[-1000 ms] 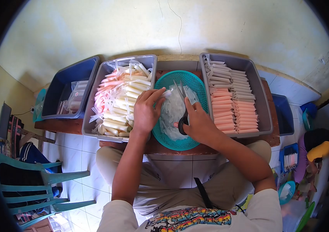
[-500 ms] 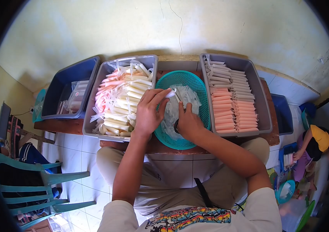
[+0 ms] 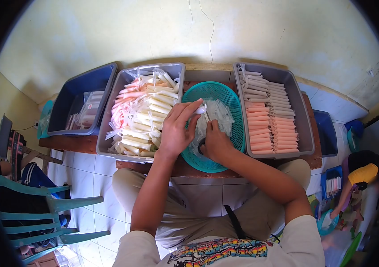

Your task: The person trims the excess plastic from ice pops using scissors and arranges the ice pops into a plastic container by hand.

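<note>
A: Your wall is nice and bright, kinda patchy yellow and blue. Soft shadows behind the trays too.
B: Yeah, can't tell where your light's from. Your floor nearly washes out lower left.
A: Fisheye's bowing your table, and your corners go black.
B: Your left hand looks fairly crisp, but the person far right is mushy.

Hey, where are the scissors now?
In the middle of the head view, the scissors are in the right hand, over the turquoise basket, just right of the left hand.
</note>
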Tool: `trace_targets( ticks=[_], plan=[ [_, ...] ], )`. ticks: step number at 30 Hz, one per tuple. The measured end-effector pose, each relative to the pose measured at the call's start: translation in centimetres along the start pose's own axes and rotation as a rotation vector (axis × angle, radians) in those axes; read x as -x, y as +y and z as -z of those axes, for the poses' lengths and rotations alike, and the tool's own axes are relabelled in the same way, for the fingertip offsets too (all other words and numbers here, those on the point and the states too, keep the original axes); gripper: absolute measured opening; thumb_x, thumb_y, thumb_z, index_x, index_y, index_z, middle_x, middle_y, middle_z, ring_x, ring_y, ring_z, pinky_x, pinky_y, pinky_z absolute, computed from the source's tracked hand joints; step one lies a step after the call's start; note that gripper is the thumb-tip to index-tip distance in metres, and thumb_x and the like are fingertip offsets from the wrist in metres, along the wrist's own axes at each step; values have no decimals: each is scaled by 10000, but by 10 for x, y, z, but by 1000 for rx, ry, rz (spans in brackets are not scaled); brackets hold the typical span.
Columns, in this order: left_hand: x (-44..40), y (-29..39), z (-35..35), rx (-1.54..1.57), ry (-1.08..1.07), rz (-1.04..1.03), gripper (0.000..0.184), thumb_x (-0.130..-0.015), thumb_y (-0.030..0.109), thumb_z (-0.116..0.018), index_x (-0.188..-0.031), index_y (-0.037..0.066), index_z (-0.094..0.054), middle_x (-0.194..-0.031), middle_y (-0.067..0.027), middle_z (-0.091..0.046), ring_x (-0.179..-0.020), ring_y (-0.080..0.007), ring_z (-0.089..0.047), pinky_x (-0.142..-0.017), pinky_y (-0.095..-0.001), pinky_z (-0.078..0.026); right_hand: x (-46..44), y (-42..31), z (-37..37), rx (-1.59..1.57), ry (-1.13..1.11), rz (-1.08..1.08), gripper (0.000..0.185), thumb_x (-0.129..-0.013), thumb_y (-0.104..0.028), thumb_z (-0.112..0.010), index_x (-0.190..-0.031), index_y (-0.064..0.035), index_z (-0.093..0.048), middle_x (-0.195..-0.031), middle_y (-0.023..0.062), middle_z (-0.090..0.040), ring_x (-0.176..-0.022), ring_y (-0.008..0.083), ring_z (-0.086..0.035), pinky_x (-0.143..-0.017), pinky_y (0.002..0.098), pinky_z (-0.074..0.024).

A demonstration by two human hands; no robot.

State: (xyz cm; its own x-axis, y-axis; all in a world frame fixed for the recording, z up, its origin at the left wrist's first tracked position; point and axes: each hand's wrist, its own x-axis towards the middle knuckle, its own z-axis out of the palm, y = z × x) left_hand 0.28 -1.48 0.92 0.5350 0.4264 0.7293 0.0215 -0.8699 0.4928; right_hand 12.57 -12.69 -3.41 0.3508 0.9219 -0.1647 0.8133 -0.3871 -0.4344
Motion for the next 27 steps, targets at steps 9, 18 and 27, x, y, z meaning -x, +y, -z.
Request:
trace_targets(
  ticks=[9,18,27],
  plan=[
    [0,2,-2,54,12,17,566,-844,-118,-756,-1373,72,-687,-1104,-161,-721,-977,-337,-712,-842,-419,-586,8,9,9,-42,-25,47,694,-856,-130,-762,-1391,135,-408,-1356,287,-468,-1017,527,-707,-913,547,-595],
    [0,8,-9,240,24,170,601,-884,-129,-764,-1443,55,-643,-1046,-97,-715,-897,-151,-692,-827,-297,-581,32,23,79,-517,150,347,683,-909,-145,-797,-1492,25,-484,-1309,253,-564,-859,324,-734,-829,424,-600],
    [-12,38,-50,641,64,345,454,-930,-80,-774,-1336,46,-613,-1064,-56,-702,-970,-129,-710,-883,-295,-596,53,58,115,-393,436,368,364,-901,-172,-837,-1221,-40,-726,-1041,110,-703,-695,193,-630,-661,360,-514]
  ],
)
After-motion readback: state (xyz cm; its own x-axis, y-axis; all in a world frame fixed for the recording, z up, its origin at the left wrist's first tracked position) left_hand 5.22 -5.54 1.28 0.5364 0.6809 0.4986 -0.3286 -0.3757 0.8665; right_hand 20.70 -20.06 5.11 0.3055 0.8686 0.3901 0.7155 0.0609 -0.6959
